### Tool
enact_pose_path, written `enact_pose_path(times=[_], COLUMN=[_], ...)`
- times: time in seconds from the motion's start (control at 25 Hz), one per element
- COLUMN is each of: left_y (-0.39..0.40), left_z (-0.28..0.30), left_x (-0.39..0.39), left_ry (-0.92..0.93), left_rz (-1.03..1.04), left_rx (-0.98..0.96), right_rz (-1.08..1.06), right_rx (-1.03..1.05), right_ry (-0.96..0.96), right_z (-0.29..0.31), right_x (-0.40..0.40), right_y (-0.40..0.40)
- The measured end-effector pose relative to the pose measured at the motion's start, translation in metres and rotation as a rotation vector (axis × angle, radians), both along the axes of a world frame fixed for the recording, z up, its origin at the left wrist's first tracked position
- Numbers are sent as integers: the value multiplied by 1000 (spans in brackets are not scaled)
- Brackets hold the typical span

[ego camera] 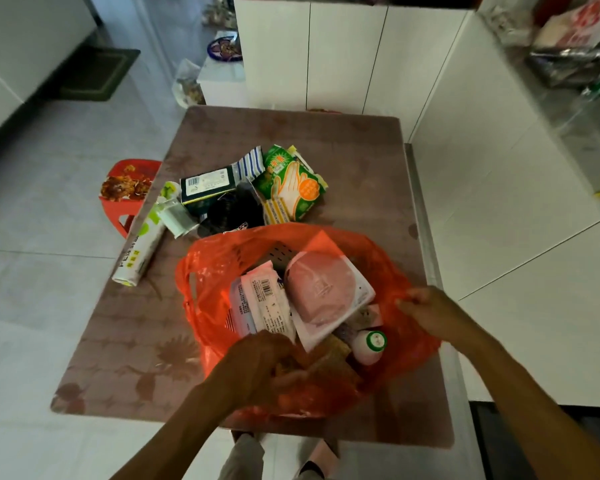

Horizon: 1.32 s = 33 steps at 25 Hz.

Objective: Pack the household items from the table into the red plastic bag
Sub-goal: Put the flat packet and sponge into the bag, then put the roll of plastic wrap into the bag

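single head-worn wide-angle view, looking forward and steeply down from above the near edge of the table (343, 140). the whole tabletop lies in frame, its far edge toward the top, near enough that both forearms enter from the bottom. floor and white cabinets (326, 57) surround it.

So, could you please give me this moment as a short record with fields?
bag: red plastic bag open on the table
in bag: white barcoded packet, pink round pack, white bottle with green cap
left hand: left hand inside the bag at its near rim
right hand: right hand pinches the bag's right rim
still on table: green glove packet, dark box, long roll
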<state>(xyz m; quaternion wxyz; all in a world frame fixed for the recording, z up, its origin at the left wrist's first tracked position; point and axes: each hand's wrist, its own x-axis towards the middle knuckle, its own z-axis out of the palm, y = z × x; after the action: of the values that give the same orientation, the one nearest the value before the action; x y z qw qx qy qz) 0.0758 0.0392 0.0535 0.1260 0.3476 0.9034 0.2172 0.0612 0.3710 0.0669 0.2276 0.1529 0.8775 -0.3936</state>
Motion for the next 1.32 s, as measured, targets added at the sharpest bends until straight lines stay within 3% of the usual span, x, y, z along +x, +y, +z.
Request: enact_pose_path(times=[0.04, 0.08, 0.12, 0.16, 0.24, 0.28, 0.32, 0.4, 0.48, 0.6, 0.72, 0.88, 0.96, 1.04, 1.08, 1.16, 1.32], left_y=[-2, -11, -23, -38, -55, -57, -53, -41, -27, -21, -44, -74, -82, -84, -83, -85, -120], left_z=[10, 13, 22, 29, 46, 51, 62, 102, 175, 246, 219, 162, 151, 143, 140, 131, 80], left_x=[-7, -20, -32, -45, -62, -68, -75, -102, -124, -131, -110, -83, -75, -69, -66, -66, -102], left_ry=[104, 210, 204, 109, -473, -781, -924, -844, -694, -605, -618, -684, -656, -604, -576, -512, -511], left_rz=[119, 342, 658, 949, 1216, 1168, 1122, 1019, 851, 599, 683, 833, 849, 838, 831, 845, 1088], left_rx=[83, 109, 102, 128, 553, 789, 986, 1133, 1149, 874, 689, 679, 690, 709, 724, 746, 824], right_rz=[-141, -209, -224, -229, -278, -327, -385, -502, -567, -595, -561, -577, -462, -281, -182, 27, 266], right_rx=[-199, -344, -439, -506, -611, -643, -660, -721, -861, -866, -596, -104, 322, 646, 665, 475, 66], right_ry=[78, 150, 200, 222, 208, 200, 216, 328, 497, 647, 520, 370, 376, 560, 696, 841, 746], right_z=[30, 59, 81, 94, 101, 99, 99, 121, 162, 213, 195, 157, 156, 157, 156, 145, 107], right_x=[-7, -12, -17, -21, -24, -24, -25, -27, -29, -19, -16, -18, -17, -16, -16, -23, -41], right_y=[-5, -13, -25, -39, -66, -75, -82, -83, -73, -53, -48, -46, -50, -73, -93, -142, -218])
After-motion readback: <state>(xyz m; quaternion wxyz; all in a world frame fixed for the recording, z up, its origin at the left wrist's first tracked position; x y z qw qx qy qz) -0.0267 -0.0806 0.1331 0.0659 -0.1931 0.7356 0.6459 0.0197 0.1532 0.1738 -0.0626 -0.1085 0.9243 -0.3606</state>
